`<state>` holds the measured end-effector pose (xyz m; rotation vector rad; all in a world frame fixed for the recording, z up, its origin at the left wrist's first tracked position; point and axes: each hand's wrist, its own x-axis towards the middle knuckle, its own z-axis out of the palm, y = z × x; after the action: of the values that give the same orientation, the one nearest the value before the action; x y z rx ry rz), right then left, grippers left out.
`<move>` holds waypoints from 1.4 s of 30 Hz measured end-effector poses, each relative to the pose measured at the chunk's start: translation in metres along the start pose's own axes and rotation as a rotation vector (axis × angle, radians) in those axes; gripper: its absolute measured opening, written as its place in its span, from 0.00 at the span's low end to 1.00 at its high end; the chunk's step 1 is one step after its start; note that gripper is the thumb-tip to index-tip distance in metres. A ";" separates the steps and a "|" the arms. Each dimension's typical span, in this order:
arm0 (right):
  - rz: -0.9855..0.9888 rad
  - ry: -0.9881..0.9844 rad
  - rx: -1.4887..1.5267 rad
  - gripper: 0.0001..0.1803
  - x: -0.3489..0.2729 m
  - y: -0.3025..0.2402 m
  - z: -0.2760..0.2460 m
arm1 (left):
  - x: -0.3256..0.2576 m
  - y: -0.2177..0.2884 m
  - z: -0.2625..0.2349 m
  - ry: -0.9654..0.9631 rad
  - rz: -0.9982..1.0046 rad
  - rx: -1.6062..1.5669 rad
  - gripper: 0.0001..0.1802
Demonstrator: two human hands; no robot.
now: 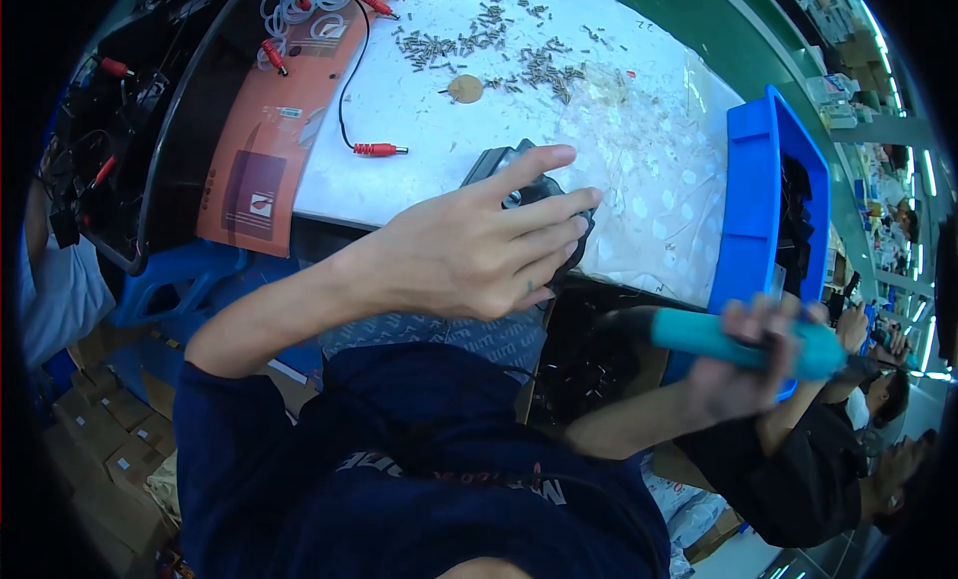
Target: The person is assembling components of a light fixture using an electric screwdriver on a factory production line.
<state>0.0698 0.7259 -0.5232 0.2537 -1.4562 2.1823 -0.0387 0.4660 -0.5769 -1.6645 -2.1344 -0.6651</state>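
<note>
My left hand (459, 245) reaches over a black plastic housing (491, 164) at the front edge of the white-covered table (419, 115). Its fingers are spread across the housing and hold it down, hiding most of its shape. My right hand (743, 355) is wrapped round a teal electric screwdriver (699, 337), off the table's edge to the right. Motion smears that hand and the tool, and the dark tip points left. Many small metal screws (549, 70) lie scattered over the back of the table, near a round tan disc (465, 88).
A blue bin (753, 180) with black parts stands at the table's right end. An orange printed sheet (261, 160) and a black tray (165, 130) of cables lie left. A red-plugged cable (377, 150) crosses the table. Another person (798, 469) works at right.
</note>
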 end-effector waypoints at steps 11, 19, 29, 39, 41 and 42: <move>-0.404 0.028 -0.413 0.20 0.102 0.041 0.042 | -0.004 -0.004 0.001 0.008 -0.043 0.296 0.21; -0.222 0.076 -0.315 0.20 0.119 0.084 0.037 | 0.030 0.005 -0.023 -0.185 -0.102 0.206 0.19; -0.238 0.057 -0.219 0.16 0.120 0.082 0.028 | 0.109 -0.107 0.038 -0.084 -0.630 -0.388 0.11; -0.278 0.109 -0.074 0.15 0.113 0.081 0.018 | 0.120 -0.119 0.062 -0.160 -0.744 -0.398 0.07; -0.279 0.116 -0.090 0.15 0.112 0.080 0.020 | 0.119 -0.120 0.061 -0.156 -0.631 -0.320 0.07; -0.272 0.124 -0.152 0.16 0.110 0.080 0.022 | 0.117 -0.121 0.063 -0.153 -0.632 -0.320 0.07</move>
<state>-0.0670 0.7150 -0.5327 0.2425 -1.4196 1.8299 -0.1844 0.5716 -0.5831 -1.1784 -2.8126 -1.1348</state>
